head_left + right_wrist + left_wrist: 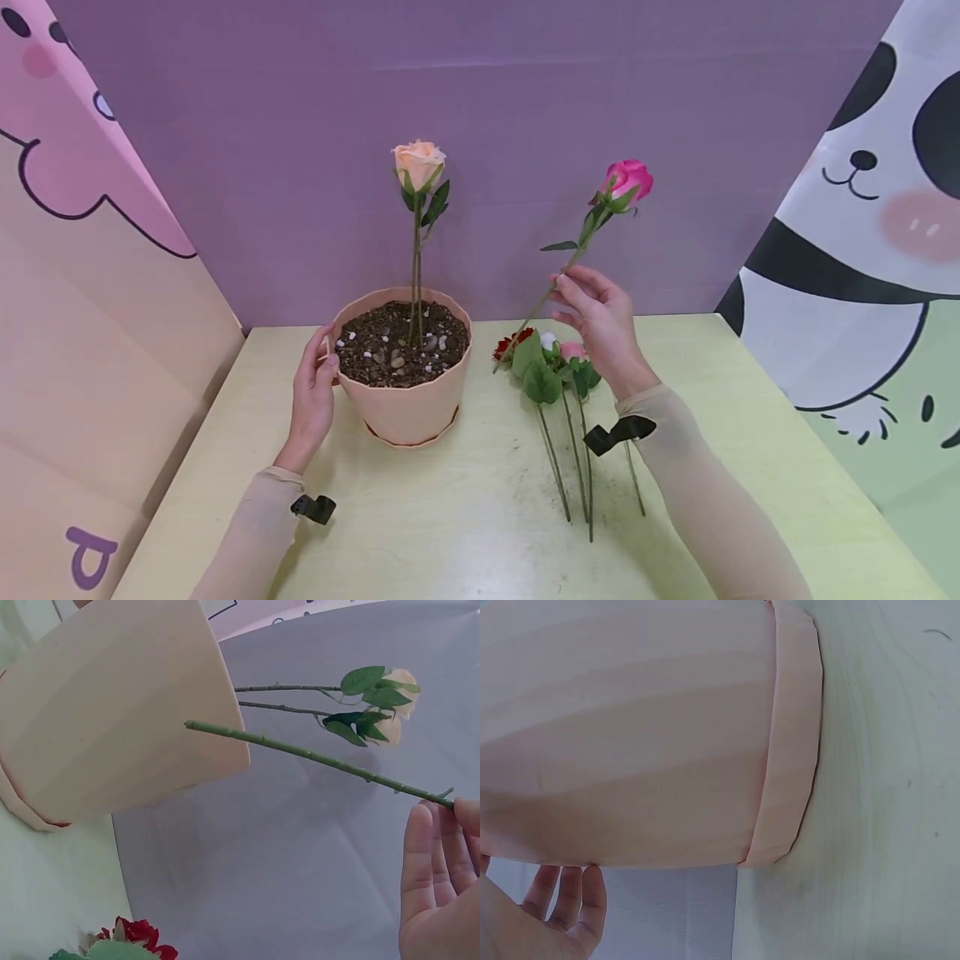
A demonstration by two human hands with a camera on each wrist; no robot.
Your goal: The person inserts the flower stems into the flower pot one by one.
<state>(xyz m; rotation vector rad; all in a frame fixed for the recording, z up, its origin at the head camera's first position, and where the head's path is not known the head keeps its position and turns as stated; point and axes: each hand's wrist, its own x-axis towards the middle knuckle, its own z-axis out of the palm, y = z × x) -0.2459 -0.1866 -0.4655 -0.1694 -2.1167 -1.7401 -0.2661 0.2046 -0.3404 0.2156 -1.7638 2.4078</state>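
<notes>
A pink flowerpot [405, 408] filled with dark soil [382, 354] stands at the table's back left. From the soil rise two pale peach roses [401, 686], nearly overlapping in the head view. My left hand [315, 400] holds the pot's left side, thumb by the rim; in the left wrist view its fingertips [592, 889] touch the wall. To the pot's right, my right hand [600, 321] pinches a magenta rose [628, 182] by its stem. The bloom leans up and right, while the stem's cut end [191, 726] points down and left.
Several more artificial flowers lie on the table [480, 533] under my right hand, among them a red bloom [513, 343] and a pink bloom [572, 351]. A purple backdrop [300, 167] stands behind. Dark crumbs lie near the stems.
</notes>
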